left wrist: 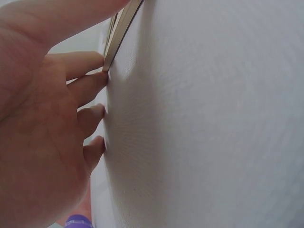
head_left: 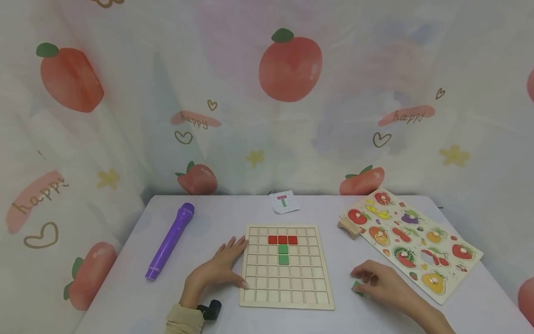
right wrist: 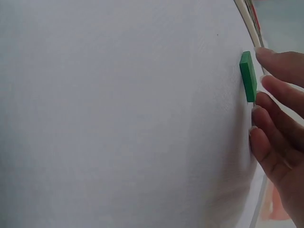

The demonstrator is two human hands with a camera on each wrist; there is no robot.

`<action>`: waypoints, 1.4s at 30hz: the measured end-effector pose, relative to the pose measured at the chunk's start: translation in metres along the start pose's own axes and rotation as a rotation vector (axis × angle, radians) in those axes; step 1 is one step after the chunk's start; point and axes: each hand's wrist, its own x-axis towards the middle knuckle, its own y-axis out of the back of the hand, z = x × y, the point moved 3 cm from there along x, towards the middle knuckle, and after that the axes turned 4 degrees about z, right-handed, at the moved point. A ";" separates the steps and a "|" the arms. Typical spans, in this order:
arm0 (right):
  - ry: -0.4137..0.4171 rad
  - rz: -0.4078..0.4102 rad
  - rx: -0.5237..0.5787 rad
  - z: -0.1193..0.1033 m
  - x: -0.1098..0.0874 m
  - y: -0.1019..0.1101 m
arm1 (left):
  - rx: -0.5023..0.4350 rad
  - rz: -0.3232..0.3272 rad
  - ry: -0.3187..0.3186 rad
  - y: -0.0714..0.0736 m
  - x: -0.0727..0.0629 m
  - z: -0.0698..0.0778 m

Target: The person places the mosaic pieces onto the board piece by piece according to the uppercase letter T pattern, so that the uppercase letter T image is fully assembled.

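A light wooden grid board lies in the middle of the table, with a row of three red tiles and two green tiles in a column below the middle one. My left hand is spread along the board's left edge, thumb and fingertips at the rim; the left wrist view shows its fingertips beside the board's side. To the right of the board, my right hand pinches a green square tile at its fingertips, low over the white tabletop.
A paper card with a red and green T pattern lies behind the board. A purple marker-shaped stick is at the left. On the right, a fruit puzzle board leans near a small wooden block. A printed curtain hangs behind.
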 end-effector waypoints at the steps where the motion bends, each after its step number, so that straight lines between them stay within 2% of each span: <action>1: -0.012 -0.009 0.000 0.001 0.000 0.001 | -0.001 0.002 0.001 0.000 0.000 0.000; 4: -0.021 -0.030 -0.005 0.003 0.001 0.003 | 0.003 0.005 0.003 0.000 0.001 0.001; 11: 0.039 -0.063 -0.010 0.002 0.002 0.005 | 0.011 0.005 0.005 -0.002 0.001 0.001; 22: -0.021 -0.040 -0.037 0.006 0.002 0.003 | 0.009 0.010 0.009 -0.004 0.003 0.000; 27: -0.024 -0.059 0.000 0.003 0.002 0.003 | 0.007 0.008 0.009 -0.003 0.002 0.001; 32: 0.022 -0.071 0.043 -0.003 0.005 -0.003 | 0.014 0.003 0.003 -0.002 0.001 0.000; 42: 0.030 -0.054 0.079 -0.016 0.015 -0.013 | 0.012 0.000 -0.002 0.002 -0.003 0.003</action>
